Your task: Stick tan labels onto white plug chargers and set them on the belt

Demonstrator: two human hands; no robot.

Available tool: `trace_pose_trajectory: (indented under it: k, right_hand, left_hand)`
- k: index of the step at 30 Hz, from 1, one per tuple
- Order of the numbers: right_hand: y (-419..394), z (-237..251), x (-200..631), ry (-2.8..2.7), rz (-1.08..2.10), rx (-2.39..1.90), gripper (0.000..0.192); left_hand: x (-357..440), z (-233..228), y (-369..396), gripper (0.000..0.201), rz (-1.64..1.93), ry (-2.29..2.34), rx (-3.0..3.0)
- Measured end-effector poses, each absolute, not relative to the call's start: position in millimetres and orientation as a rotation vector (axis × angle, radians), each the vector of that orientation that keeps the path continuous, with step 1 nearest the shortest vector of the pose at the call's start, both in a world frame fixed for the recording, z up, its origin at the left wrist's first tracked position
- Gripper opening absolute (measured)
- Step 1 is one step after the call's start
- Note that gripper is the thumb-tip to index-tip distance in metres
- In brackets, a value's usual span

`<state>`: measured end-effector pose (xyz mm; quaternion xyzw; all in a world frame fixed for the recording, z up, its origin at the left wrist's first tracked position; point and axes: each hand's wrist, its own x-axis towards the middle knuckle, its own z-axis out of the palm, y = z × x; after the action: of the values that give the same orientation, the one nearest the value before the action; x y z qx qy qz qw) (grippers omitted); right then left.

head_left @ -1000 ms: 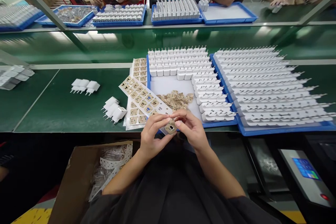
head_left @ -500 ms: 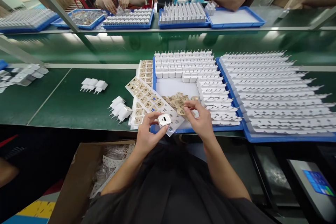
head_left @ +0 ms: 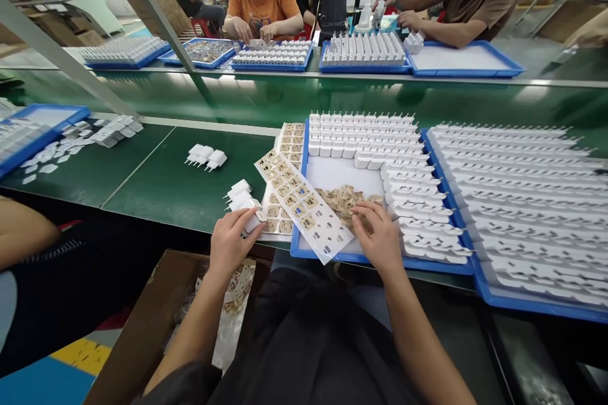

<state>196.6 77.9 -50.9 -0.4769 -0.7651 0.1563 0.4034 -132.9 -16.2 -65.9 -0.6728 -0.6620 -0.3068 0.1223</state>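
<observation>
My left hand point(head_left: 234, 239) has its thumb and fingers closed on a white plug-in charger point(head_left: 255, 221) at the table's near edge. Right beside it lies a small group of loose white chargers point(head_left: 239, 190), pins pointing left. My right hand point(head_left: 380, 237) is at a heap of tan stickers or film pieces point(head_left: 342, 197) in the near part of a blue tray point(head_left: 304, 247). Its fingers are bent together; their tips are partly hidden, and anything pinched there is too small to name. Between my hands, a sticker sheet point(head_left: 327, 228) slants across the tray's left rim.
Rows of upright chargers point(head_left: 332, 149) line the tray's back and right side. A second tray of chargers point(head_left: 517, 221) adjoins it on the right. More sheets point(head_left: 291, 139) and loose chargers point(head_left: 205, 157) lie left. Co-workers sit beyond the green conveyor point(head_left: 266, 98); a cardboard box point(head_left: 137, 316) stands below.
My left hand has moved left with the charger, from in front of the sheet to the loose chargers. My right hand stays at the tan heap. The camera view has shifted.
</observation>
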Motion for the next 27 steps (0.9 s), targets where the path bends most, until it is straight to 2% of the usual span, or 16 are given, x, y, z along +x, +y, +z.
trace_pose_trajectory:
  k: [12, 16, 19, 27]
  right_hand:
    - [76.5, -51.6, 196.7, -1.982, 0.339, -1.158, 0.017]
    - [73.4, -45.0, 185.5, -2.051, 0.301, -1.123, 0.016]
    - [71.7, -37.0, 164.8, -2.168, 0.359, -1.061, 0.015]
    - [74.8, -40.7, 142.4, -2.363, 0.435, -1.154, 0.027]
  left_hand:
    - [-152.0, -80.1, 1.2, 0.034, -0.97, -1.963, -1.855]
    - [-135.4, -72.6, 9.4, 0.038, -1.018, -1.963, -1.856]
    - [-107.6, -63.0, 17.8, 0.039, -1.062, -1.859, -2.071]
    - [-55.6, -58.7, 38.1, 0.033, -0.74, -1.725, -2.504]
